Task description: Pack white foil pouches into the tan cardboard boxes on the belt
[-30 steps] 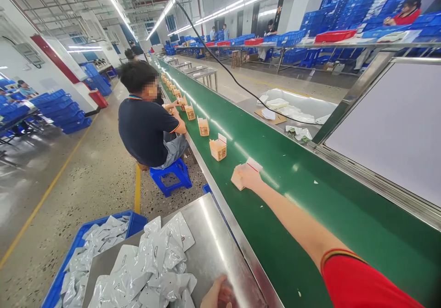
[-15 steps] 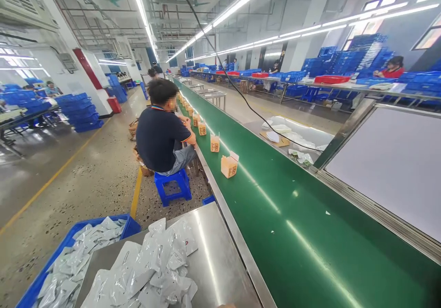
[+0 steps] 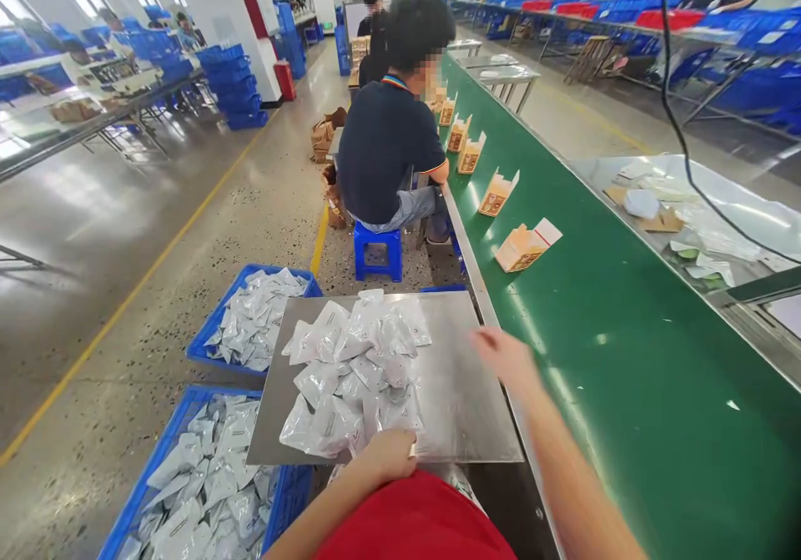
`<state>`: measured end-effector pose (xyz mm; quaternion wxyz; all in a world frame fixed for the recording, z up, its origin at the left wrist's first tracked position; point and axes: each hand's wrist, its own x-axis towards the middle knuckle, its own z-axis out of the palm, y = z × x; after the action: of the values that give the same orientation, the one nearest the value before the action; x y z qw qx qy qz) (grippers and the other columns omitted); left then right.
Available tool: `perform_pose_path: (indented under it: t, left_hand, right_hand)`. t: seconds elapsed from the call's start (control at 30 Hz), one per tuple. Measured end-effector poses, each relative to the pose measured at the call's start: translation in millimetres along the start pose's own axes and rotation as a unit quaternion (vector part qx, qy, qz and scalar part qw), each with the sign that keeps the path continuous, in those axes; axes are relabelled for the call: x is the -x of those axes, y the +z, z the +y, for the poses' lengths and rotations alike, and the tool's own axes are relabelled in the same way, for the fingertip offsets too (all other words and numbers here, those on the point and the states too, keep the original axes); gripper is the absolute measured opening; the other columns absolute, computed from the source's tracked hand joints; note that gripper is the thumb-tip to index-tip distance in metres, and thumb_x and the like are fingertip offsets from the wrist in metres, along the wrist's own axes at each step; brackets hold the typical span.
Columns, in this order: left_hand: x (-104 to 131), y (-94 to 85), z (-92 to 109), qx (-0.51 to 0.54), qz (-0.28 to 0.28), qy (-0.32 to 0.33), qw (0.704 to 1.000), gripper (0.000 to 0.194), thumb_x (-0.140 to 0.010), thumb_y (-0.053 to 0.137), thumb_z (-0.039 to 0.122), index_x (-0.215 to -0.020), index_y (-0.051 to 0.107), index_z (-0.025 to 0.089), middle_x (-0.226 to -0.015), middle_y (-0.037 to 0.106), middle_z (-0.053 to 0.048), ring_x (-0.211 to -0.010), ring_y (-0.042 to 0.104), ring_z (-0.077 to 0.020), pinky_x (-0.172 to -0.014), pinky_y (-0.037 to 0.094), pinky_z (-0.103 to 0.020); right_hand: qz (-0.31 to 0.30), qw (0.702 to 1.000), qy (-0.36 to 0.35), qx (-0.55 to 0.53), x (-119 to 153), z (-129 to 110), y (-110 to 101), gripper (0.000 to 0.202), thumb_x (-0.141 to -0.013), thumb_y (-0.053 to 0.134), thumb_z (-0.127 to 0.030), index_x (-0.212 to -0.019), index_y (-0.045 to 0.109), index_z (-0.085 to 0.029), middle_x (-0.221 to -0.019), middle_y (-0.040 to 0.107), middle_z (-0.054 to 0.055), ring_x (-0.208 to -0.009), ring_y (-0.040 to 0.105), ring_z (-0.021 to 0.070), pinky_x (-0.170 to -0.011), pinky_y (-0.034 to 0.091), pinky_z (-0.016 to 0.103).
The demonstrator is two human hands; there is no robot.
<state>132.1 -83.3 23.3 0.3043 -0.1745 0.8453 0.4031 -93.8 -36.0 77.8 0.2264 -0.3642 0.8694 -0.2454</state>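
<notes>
Writing: none legible on pouches or cartons | left hand (image 3: 389, 453) rests on white pouches (image 3: 356, 372) at steel worktop (image 3: 456, 393) near edge, fingers curled onto one | right hand (image 3: 506, 358) blurred above worktop's belt-side edge, fingers' state unclear | around: open carton (image 3: 524, 246) on green conveyor (image 3: 626, 376), blue crates (image 3: 250, 322) of pouches on floor, seated co-worker (image 3: 391, 138) ahead.

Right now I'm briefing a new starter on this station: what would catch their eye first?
Probably the heap of white pouches on the steel tray right in front, with the left hand resting at its near edge and the right hand hovering open over the bare steel. Beside it runs the long green conveyor belt, carrying open tan cartons past a seated co-worker.
</notes>
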Motion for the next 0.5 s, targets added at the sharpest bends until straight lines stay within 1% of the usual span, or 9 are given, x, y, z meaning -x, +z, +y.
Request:
perform_pose_path:
  t: [0.07, 0.13, 0.17, 0.2, 0.23, 0.3, 0.37, 0.43, 0.5]
  left_hand:
    - [7, -1.7, -10, 0.031, 0.018, -0.003, 0.999, 0.040, -0.074, 0.043, 0.025, -0.109, 0.057, 0.012, -0.110, 0.060, -0.016, -0.102, 0.056, -0.0306, -0.088, 0.043, -0.043]
    - [12, -3.5, -19, 0.064, 0.043, -0.014, 0.997, 0.040, -0.073, 0.043, 0.024, -0.109, 0.057, 0.015, -0.107, 0.062, -0.013, -0.099, 0.057, -0.0281, -0.086, 0.044, -0.040]
    - [14, -4.7, -23, 0.080, 0.057, -0.021, 0.995, 0.040, -0.073, 0.043, 0.023, -0.109, 0.057, 0.016, -0.106, 0.062, -0.011, -0.098, 0.057, -0.0270, -0.086, 0.044, -0.039]
    - [15, -6.3, -28, 0.096, 0.072, -0.027, 0.992, 0.039, -0.072, 0.044, 0.022, -0.109, 0.057, 0.016, -0.105, 0.063, -0.010, -0.097, 0.058, -0.0260, -0.085, 0.044, -0.038]
    - [15, -8.8, -33, 0.112, 0.088, -0.033, 0.989, 0.038, -0.072, 0.045, 0.022, -0.108, 0.057, 0.017, -0.104, 0.064, -0.009, -0.096, 0.058, -0.0249, -0.085, 0.044, -0.037]
    - [17, -17.2, -44, 0.141, 0.130, -0.059, 0.980, 0.033, -0.071, 0.046, 0.019, -0.102, 0.060, 0.018, -0.099, 0.065, -0.007, -0.093, 0.059, -0.0231, -0.084, 0.044, -0.035]
    - [19, -31.1, -56, 0.171, 0.190, -0.103, 0.961, 0.028, -0.074, 0.042, 0.016, -0.095, 0.061, 0.016, -0.094, 0.066, -0.007, -0.088, 0.060, -0.0206, -0.082, 0.045, -0.034]
    - [19, -49.5, -68, 0.195, 0.273, -0.156, 0.929, 0.031, -0.080, 0.035, 0.017, -0.103, 0.055, 0.013, -0.103, 0.061, -0.010, -0.093, 0.058, -0.0190, -0.084, 0.044, -0.033]
    - [18, -69.8, -76, 0.213, 0.388, -0.153, 0.884, 0.042, -0.081, 0.041, 0.025, -0.121, 0.041, 0.010, -0.123, 0.049, -0.015, -0.112, 0.048, -0.0198, -0.095, 0.039, -0.033]
  right_hand:
    - [-0.040, 0.998, -0.036, 0.019, -24, -37, 52, 0.038, -0.085, 0.047, -0.042, -0.114, 0.054, -0.018, -0.110, 0.054, 0.004, -0.100, 0.050, 0.0134, -0.093, 0.040, 0.028]
    - [-0.073, 0.991, -0.088, 0.062, -47, -68, 103, 0.064, -0.073, 0.061, -0.047, -0.131, 0.041, -0.027, -0.134, 0.035, 0.005, -0.124, 0.032, 0.0227, -0.106, 0.026, 0.040]
    - [-0.092, 0.985, -0.114, 0.090, -55, -79, 125, 0.076, -0.067, 0.066, -0.049, -0.134, 0.035, -0.031, -0.140, 0.026, 0.005, -0.130, 0.021, 0.0266, -0.108, 0.017, 0.047]
    - [-0.111, 0.977, -0.137, 0.118, -62, -87, 142, 0.081, -0.064, 0.068, -0.051, -0.135, 0.034, -0.033, -0.141, 0.022, 0.005, -0.132, 0.013, 0.0294, -0.107, 0.009, 0.053]
    - [-0.128, 0.969, -0.155, 0.142, -67, -92, 154, 0.077, -0.064, 0.068, -0.050, -0.133, 0.037, -0.033, -0.139, 0.026, 0.006, -0.133, 0.010, 0.0303, -0.105, 0.005, 0.057]
    - [-0.141, 0.960, -0.179, 0.165, -71, -92, 163, 0.055, -0.071, 0.064, -0.042, -0.122, 0.050, -0.028, -0.128, 0.042, 0.006, -0.132, 0.013, 0.0279, -0.105, 0.000, 0.058]
    - [-0.120, 0.961, -0.189, 0.163, -66, -87, 157, 0.036, -0.076, 0.058, -0.032, -0.112, 0.057, -0.025, -0.119, 0.048, 0.005, -0.132, 0.014, 0.0248, -0.106, -0.002, 0.056]
    - [-0.092, 0.962, -0.204, 0.157, -56, -80, 141, 0.033, -0.078, 0.053, -0.025, -0.111, 0.057, -0.023, -0.122, 0.044, 0.006, -0.132, 0.013, 0.0225, -0.110, 0.003, 0.051]
    - [-0.085, 0.961, -0.223, 0.139, -40, -76, 121, 0.035, -0.076, 0.052, -0.017, -0.110, 0.058, -0.022, -0.132, 0.033, 0.005, -0.129, 0.022, 0.0204, -0.110, 0.020, 0.040]
